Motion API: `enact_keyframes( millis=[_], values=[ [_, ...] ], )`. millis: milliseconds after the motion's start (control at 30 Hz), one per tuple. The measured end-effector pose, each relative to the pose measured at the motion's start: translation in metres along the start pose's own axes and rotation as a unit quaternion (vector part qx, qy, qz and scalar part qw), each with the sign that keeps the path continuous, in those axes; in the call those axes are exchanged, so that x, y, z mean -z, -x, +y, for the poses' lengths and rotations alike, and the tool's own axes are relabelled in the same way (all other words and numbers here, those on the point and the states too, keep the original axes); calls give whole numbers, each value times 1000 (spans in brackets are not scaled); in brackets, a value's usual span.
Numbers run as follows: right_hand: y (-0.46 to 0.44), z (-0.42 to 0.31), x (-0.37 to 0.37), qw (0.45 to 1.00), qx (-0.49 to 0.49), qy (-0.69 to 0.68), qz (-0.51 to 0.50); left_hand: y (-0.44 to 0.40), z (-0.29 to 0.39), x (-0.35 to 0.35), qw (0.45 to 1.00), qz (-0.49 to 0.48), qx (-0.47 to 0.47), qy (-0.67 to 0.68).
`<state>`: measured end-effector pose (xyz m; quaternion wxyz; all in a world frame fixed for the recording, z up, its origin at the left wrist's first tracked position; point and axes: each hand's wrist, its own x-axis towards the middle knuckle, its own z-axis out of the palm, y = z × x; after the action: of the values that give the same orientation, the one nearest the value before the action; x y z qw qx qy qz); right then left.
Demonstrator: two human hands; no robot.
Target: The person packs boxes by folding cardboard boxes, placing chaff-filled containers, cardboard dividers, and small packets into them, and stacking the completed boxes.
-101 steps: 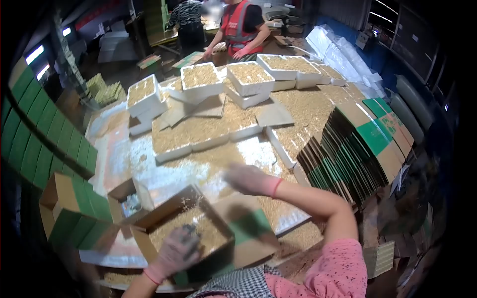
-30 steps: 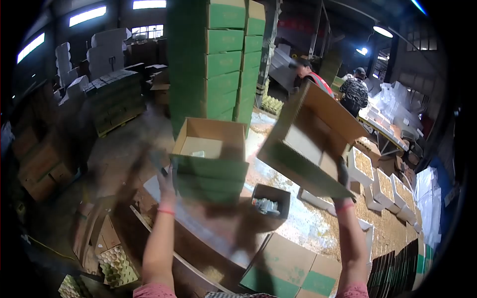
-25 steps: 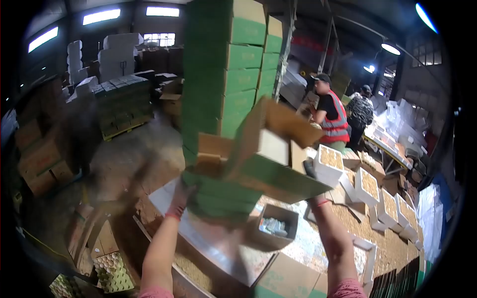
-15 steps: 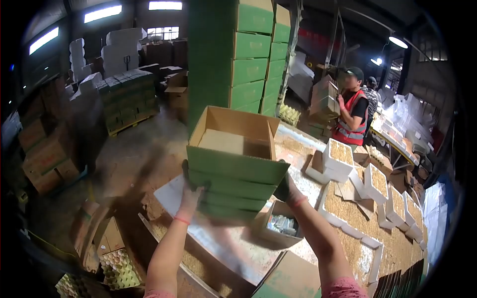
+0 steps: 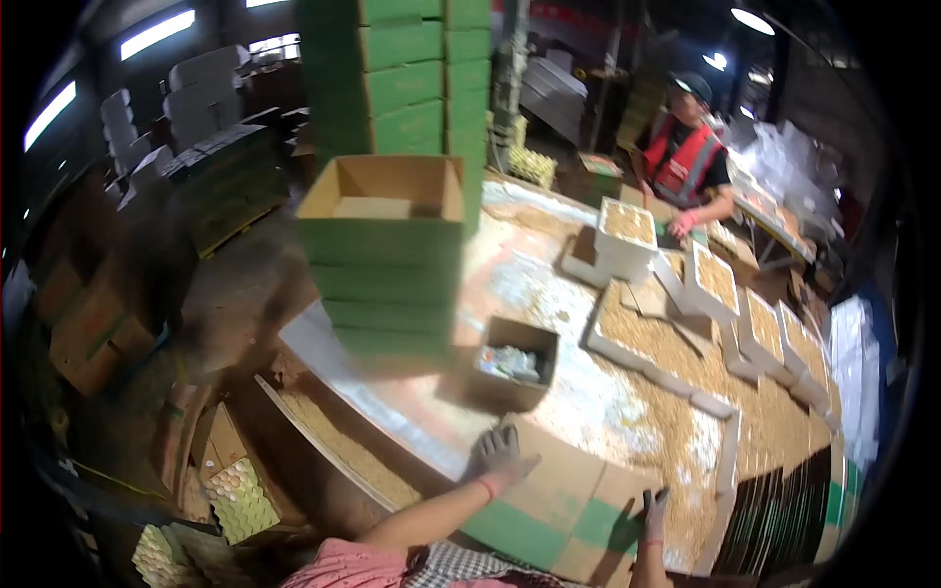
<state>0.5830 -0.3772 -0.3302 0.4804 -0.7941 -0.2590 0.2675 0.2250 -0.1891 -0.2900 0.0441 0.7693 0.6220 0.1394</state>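
Observation:
My left hand (image 5: 501,461), in a grey glove, lies with its fingers spread at the far left corner of a flattened cardboard box (image 5: 549,480), brown with green panels. My right hand (image 5: 654,517), also gloved, is at the right side of that cardboard, its fingers apart and pointing upward. Whether it touches the cardboard I cannot tell. Beyond my hands stands a stack of green boxes (image 5: 387,279), the top one open and brown inside. A small open carton (image 5: 515,392) with clear plastic packets (image 5: 514,364) sits just past my left hand.
White foam boxes (image 5: 627,223) filled with grain-like bedding stand at the right, around a low white border (image 5: 637,359). Folded cardboard sheets (image 5: 774,514) are packed upright near right. A co-worker in a red vest (image 5: 680,162) stands across the table. Egg trays (image 5: 243,500) lie lower left.
Both hands have let go of the green box stack and come down to the flattened cardboard near me. The co-worker has lowered the box they were holding up. My view has shifted right.

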Motion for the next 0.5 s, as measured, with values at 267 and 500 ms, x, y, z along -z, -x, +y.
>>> enact_keyframes(
  millis=[267,500],
  values=[
    [23,-201,57,953,210,-175,127,-12,34,157,910,280,-141,269],
    [55,-233,71,872,449,73,180,-9,87,269,887,-107,-449,-6]
  ],
)
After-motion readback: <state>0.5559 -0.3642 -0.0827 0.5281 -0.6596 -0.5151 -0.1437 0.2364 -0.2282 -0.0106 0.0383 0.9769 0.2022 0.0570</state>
